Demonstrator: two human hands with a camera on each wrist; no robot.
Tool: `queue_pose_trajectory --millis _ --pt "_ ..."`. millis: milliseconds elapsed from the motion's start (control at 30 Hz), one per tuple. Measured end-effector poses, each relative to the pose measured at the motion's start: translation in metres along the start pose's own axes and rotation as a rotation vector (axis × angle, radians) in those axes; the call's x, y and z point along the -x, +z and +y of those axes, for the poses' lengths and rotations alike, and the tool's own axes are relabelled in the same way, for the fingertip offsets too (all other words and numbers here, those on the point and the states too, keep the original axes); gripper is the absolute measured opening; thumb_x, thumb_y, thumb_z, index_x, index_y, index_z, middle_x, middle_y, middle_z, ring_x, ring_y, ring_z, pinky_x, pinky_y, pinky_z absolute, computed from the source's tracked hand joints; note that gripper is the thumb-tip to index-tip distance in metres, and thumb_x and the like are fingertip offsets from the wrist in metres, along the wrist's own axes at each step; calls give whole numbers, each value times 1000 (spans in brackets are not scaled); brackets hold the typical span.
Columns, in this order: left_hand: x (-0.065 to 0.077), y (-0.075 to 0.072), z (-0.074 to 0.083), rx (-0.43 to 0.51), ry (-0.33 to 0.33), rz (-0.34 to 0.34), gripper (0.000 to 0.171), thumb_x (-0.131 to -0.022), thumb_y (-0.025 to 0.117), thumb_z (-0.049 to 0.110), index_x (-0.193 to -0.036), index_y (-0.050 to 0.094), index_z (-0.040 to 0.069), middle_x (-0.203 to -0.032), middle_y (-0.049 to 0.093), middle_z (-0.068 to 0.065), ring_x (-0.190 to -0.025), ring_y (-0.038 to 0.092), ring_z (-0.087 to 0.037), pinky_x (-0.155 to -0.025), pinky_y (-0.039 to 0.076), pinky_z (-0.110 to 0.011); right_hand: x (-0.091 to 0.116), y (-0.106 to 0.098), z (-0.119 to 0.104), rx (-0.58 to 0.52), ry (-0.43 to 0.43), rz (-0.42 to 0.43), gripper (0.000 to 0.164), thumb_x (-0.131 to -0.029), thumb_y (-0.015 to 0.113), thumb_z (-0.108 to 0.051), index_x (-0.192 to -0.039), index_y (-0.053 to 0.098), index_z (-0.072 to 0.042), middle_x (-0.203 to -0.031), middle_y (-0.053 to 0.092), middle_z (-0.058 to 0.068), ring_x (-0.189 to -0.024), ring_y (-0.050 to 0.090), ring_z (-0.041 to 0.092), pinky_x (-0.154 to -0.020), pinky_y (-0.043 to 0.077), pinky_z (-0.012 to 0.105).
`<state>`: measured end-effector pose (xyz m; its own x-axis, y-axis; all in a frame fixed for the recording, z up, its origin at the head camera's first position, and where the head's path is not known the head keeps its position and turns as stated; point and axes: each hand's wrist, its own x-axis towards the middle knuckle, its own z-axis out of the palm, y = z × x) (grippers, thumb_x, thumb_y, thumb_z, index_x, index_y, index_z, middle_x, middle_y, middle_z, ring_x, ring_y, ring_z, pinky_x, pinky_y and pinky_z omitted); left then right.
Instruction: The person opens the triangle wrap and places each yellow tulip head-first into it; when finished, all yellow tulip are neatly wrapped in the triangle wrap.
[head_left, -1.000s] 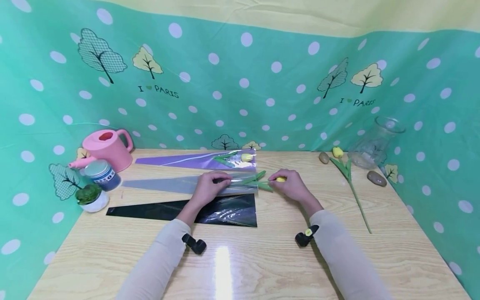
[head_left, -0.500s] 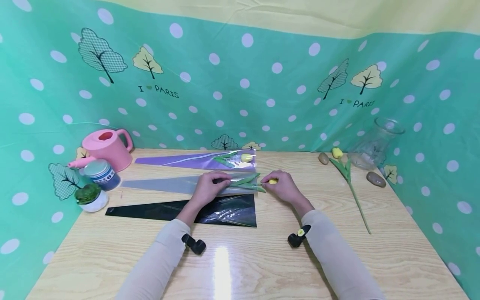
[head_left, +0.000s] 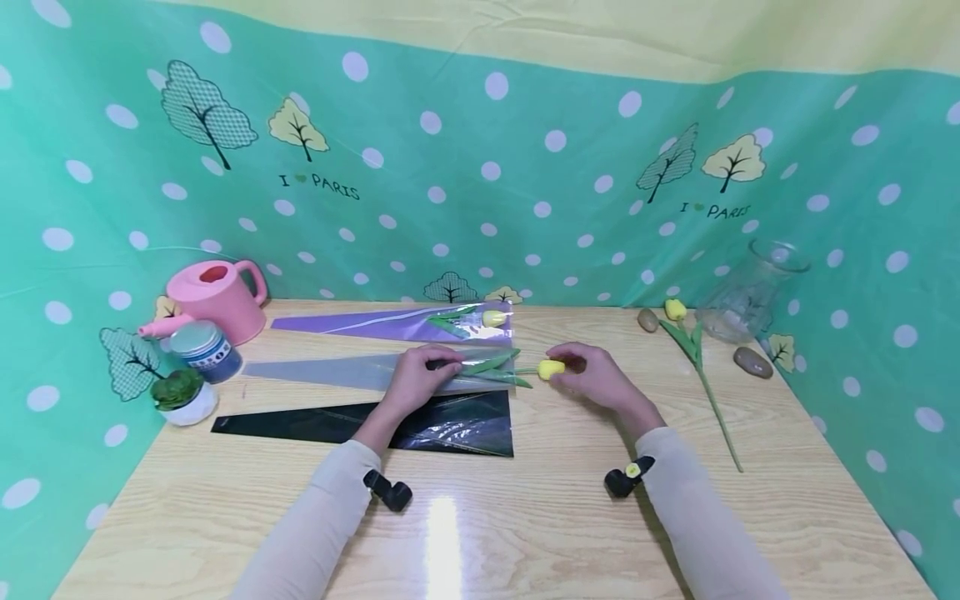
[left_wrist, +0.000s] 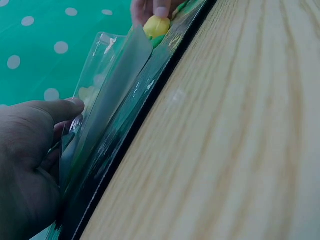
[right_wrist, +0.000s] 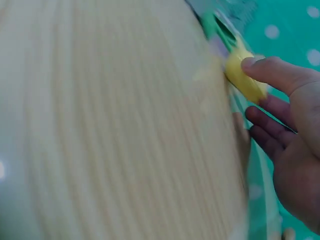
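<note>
A yellow artificial tulip (head_left: 551, 370) lies with its stem and green leaves partly inside a clear-fronted grey flower sleeve (head_left: 352, 370); its bloom is outside the right-hand mouth. My left hand (head_left: 417, 377) pinches the sleeve's upper layer, thumb on the film in the left wrist view. My right hand (head_left: 596, 379) holds the bloom at its right side; in the right wrist view the thumb lies on the yellow petals (right_wrist: 244, 75) and the other fingers are loosely bent. A purple sleeve (head_left: 360, 323) holding another yellow tulip (head_left: 494, 318) lies behind, a black sleeve (head_left: 450, 423) in front.
On the left stand a pink watering can (head_left: 217, 302), a blue jar (head_left: 206, 352) and a potted succulent (head_left: 180, 396). At the right are a loose tulip (head_left: 708, 387), two stones (head_left: 752, 362) and a glass vase (head_left: 738, 296).
The right hand first moved left, bringing the tulip's leaves further into the grey sleeve, then shifted back right to the bloom, which shows more now. The left hand stayed in place.
</note>
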<state>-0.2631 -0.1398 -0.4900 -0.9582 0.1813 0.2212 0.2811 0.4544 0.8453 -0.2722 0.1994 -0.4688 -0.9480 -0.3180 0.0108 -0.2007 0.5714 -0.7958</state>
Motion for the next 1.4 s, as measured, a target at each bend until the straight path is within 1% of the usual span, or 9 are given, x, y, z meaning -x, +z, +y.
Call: queue_pose_trajectory --millis 133,233,333,467,700,967,1133,1233,1400 --pt "0 0 0 3 -2 1 17 -93 79 17 -109 82 16 -119 77 -6 -119 68 -27 -107 53 -47 6 -9 9 24 6 26 35 -92 78 -17 -126 71 -14 -118 71 7 -108 64 21 -95 52 35" --pt "0 0 0 4 -7 5 16 -93 79 18 -108 82 16 -118 77 -5 -119 68 -27 -107 53 -47 6 -8 13 29 -10 55 26 -93 78 -17 -119 74 -15 -113 74 6 -104 65 20 -93 53 36" --pt "1 0 0 8 -4 5 15 -93 78 18 -108 82 16 -117 77 -5 -118 69 -27 -106 54 -47 6 -5 14 18 -17 78 22 -92 78 -16 -114 76 -16 -110 75 5 -100 66 20 -91 54 37" --pt "2 0 1 17 -5 3 15 -93 78 17 -107 82 16 -116 77 -5 -118 69 -27 -106 54 -47 7 -2 13 -3 -7 101 22 -92 79 -16 -114 76 -15 -109 76 6 -100 67 19 -89 56 34" --pt "2 0 2 3 -11 7 16 -93 78 17 -109 82 17 -121 76 -5 -121 68 -27 -107 53 -47 6 7 7 -45 4 118 25 -94 77 -19 -119 75 -14 -115 75 8 -103 68 21 -89 56 30" --pt "2 0 7 7 4 11 15 -94 77 16 -108 82 15 -120 77 -6 -120 68 -27 -107 53 -47 -8 26 -6 -139 -17 122 23 -93 78 -15 -116 76 -11 -114 76 10 -99 69 19 -83 57 22" --pt "2 0 8 7 -3 7 16 -94 77 17 -109 82 15 -121 76 -6 -120 68 -27 -107 53 -46 -14 37 -13 -190 -25 112 24 -92 79 -13 -115 76 -8 -114 76 13 -96 69 19 -81 57 21" --pt "2 0 8 6 -5 7 16 -94 77 17 -109 82 14 -120 76 -7 -120 68 -27 -107 53 -46 -18 43 -15 -214 -17 105 25 -92 79 -14 -116 76 -8 -114 76 14 -97 69 19 -82 57 20" --pt "1 0 8 6 0 9 16 -94 77 17 -109 82 12 -119 77 -8 -120 69 -28 -107 54 -47 -22 49 -15 -219 -2 114 24 -91 80 -16 -114 77 -9 -113 77 12 -96 71 17 -81 57 20"
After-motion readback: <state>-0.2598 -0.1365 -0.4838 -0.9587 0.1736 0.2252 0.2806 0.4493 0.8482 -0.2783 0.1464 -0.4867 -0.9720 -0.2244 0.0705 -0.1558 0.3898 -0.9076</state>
